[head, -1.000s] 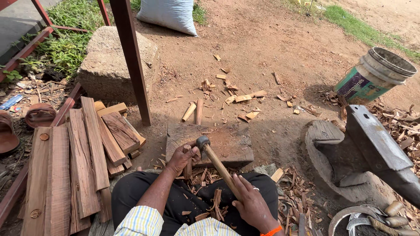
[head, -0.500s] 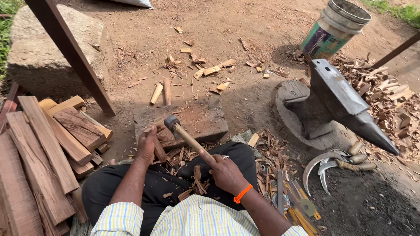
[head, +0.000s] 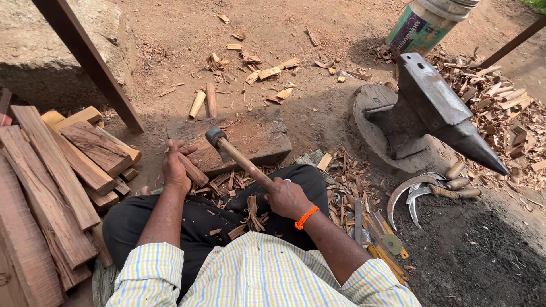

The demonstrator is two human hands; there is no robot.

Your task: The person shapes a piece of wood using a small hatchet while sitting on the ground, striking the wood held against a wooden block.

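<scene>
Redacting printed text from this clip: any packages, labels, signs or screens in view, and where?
Labelled bucket: top right, behind the anvil; round plastic tub, pale rim, green wrap label with a dark purple band and small red patch.
No signs or screens visible.

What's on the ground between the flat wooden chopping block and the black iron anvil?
In the head view, bare brown dirt separates wooden chopping block from black iron anvil, with wood chips nearer the person.

Bare dirt ground (head: 318,68) carries wood block (head: 250,136), plank stack (head: 57,182) at left, anvil (head: 438,108) on stump (head: 375,131), bucket (head: 424,25), sickles (head: 421,190), w/ chips (head: 267,71) scattered.
</scene>
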